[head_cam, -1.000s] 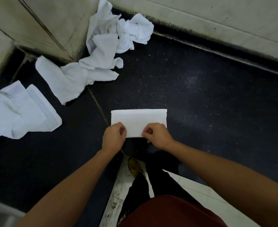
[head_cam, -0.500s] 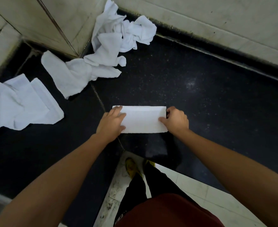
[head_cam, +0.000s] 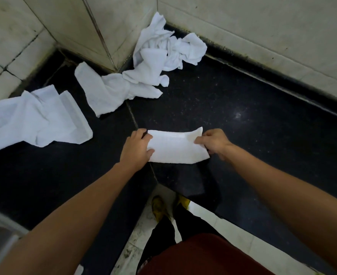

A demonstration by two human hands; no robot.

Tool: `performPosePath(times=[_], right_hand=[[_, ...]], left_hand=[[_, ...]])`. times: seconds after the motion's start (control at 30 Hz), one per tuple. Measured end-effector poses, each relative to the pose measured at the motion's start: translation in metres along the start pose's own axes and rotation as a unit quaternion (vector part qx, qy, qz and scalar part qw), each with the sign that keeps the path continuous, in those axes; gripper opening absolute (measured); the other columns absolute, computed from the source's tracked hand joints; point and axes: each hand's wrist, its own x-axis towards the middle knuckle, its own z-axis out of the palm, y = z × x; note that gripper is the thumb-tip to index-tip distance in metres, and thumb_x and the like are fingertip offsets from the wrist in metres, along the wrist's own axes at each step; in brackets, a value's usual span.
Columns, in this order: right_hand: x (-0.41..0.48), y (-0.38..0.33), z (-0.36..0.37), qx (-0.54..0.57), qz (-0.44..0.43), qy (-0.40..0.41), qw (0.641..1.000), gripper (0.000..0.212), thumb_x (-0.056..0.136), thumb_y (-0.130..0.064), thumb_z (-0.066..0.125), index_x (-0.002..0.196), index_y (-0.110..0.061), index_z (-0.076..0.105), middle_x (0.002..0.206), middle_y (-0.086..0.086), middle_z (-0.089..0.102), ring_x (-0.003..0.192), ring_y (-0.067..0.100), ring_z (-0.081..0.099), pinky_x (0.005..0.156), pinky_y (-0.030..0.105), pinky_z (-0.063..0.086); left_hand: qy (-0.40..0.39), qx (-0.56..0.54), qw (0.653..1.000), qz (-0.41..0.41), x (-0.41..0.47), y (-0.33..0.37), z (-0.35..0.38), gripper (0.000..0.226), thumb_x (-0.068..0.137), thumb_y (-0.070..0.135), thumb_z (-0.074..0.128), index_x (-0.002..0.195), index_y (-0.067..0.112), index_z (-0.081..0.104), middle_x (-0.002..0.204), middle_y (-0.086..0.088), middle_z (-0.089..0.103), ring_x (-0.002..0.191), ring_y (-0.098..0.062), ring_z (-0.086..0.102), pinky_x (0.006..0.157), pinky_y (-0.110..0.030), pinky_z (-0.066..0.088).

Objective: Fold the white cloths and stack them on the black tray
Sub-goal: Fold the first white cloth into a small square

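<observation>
Folded white cloth (head_cam: 175,149) is stretched between both hands near the front edge of the black counter (head_cam: 253,126); left hand (head_cam: 137,147) grips its left end, thumb on top; right hand (head_cam: 213,142) pinches the right end, corner curling up; crumpled cloths (head_cam: 159,56) heaped in the back corner; another loose cloth (head_cam: 38,120) off left.

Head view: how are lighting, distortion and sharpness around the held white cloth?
Head view: dim, uneven light, yet the folded white cloth, gripped by left hand and right hand, stands out against the black speckled counter; cloth edges sharp; faint glare patch there; wide-angle distortion splays the pale tiled wall.
</observation>
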Motion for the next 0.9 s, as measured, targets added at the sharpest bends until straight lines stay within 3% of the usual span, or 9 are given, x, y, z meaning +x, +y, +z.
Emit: performPosePath(times=[0.07, 0.13, 0.4, 0.5, 0.6, 0.7, 0.77, 0.83, 0.9], right_hand=[[-0.005, -0.015, 0.013, -0.002, -0.018, -0.051, 0.999, 0.015, 0.082, -0.017, 0.072, 0.080, -0.008, 0.061, 0.071, 0.006, 0.064, 0.061, 0.016, 0.062, 0.053, 0.028, 0.053], [-0.007, -0.032, 0.034, 0.001, -0.026, -0.088, 0.996, 0.017, 0.084, -0.013, 0.072, 0.079, -0.011, 0.055, 0.063, 0.005, 0.059, 0.052, 0.013, 0.056, 0.047, 0.023, 0.049], [0.013, -0.066, 0.121, 0.024, 0.011, -0.109, 0.994, 0.027, 0.081, -0.009, 0.074, 0.102, 0.000, 0.060, 0.068, 0.011, 0.064, 0.054, 0.019, 0.065, 0.057, 0.031, 0.059], [0.019, -0.067, 0.136, -0.003, 0.002, -0.089, 0.996, 0.023, 0.081, -0.012, 0.075, 0.094, 0.000, 0.061, 0.067, 0.013, 0.066, 0.062, 0.025, 0.069, 0.068, 0.039, 0.061], [0.017, -0.067, 0.140, -0.072, -0.022, -0.102, 0.992, 0.028, 0.076, -0.021, 0.080, 0.087, -0.001, 0.063, 0.068, 0.013, 0.069, 0.064, 0.027, 0.071, 0.069, 0.041, 0.061], [0.015, -0.066, 0.126, -0.054, -0.039, -0.136, 0.988, 0.025, 0.080, -0.021, 0.078, 0.088, -0.001, 0.068, 0.075, 0.012, 0.069, 0.062, 0.020, 0.068, 0.061, 0.034, 0.060], [0.019, -0.062, 0.106, -0.018, -0.065, -0.097, 0.993, 0.014, 0.086, -0.019, 0.071, 0.087, -0.005, 0.068, 0.081, 0.011, 0.069, 0.064, 0.017, 0.067, 0.057, 0.029, 0.056], [0.024, -0.055, 0.088, -0.008, -0.081, -0.038, 0.996, 0.012, 0.090, -0.016, 0.066, 0.083, -0.006, 0.068, 0.082, 0.012, 0.070, 0.064, 0.017, 0.067, 0.060, 0.030, 0.058], [0.027, -0.047, 0.079, -0.022, -0.062, -0.044, 0.997, 0.013, 0.090, -0.015, 0.065, 0.083, -0.004, 0.068, 0.080, 0.013, 0.071, 0.064, 0.019, 0.069, 0.062, 0.032, 0.060]], left_hand=[[0.005, -0.015, 1.000, -0.025, -0.011, -0.010, -0.004, 0.043, 0.086, 0.025, 0.067, 0.125, 0.012, 0.056, 0.139, -0.010, 0.043, 0.124, -0.027, 0.042, 0.101, -0.042, 0.039], [0.004, -0.021, 0.998, -0.052, -0.023, -0.021, -0.010, 0.039, 0.086, 0.025, 0.067, 0.123, 0.014, 0.057, 0.135, -0.009, 0.045, 0.121, -0.025, 0.044, 0.099, -0.040, 0.041], [0.009, -0.046, 0.990, -0.131, -0.064, -0.054, -0.019, 0.034, 0.087, 0.025, 0.066, 0.119, 0.014, 0.059, 0.121, -0.006, 0.050, 0.111, -0.023, 0.049, 0.090, -0.038, 0.046], [0.005, -0.049, 0.988, -0.145, -0.072, -0.061, -0.019, 0.033, 0.089, 0.025, 0.064, 0.120, 0.014, 0.059, 0.120, -0.005, 0.050, 0.109, -0.023, 0.049, 0.089, -0.038, 0.047], [0.000, -0.056, 0.987, -0.152, -0.075, -0.062, -0.016, 0.033, 0.089, 0.024, 0.064, 0.120, 0.014, 0.059, 0.120, -0.006, 0.050, 0.109, -0.023, 0.049, 0.088, -0.038, 0.047], [0.012, -0.056, 0.990, -0.131, -0.069, -0.054, -0.014, 0.031, 0.090, 0.023, 0.062, 0.119, 0.013, 0.060, 0.120, -0.006, 0.051, 0.109, -0.023, 0.049, 0.087, -0.038, 0.048], [0.024, -0.050, 0.995, -0.082, -0.057, -0.041, -0.014, 0.029, 0.090, 0.020, 0.062, 0.117, 0.010, 0.062, 0.124, -0.007, 0.051, 0.112, -0.024, 0.049, 0.088, -0.037, 0.048], [0.022, -0.023, 0.999, -0.009, -0.042, -0.025, -0.013, 0.031, 0.090, 0.017, 0.061, 0.120, 0.008, 0.061, 0.136, -0.012, 0.047, 0.123, -0.029, 0.045, 0.094, -0.041, 0.045], [-0.022, 0.037, 0.997, 0.060, -0.024, -0.009, -0.008, 0.041, 0.092, 0.019, 0.057, 0.132, 0.010, 0.052, 0.152, -0.013, 0.031, 0.139, -0.029, 0.029, 0.105, -0.042, 0.036]])
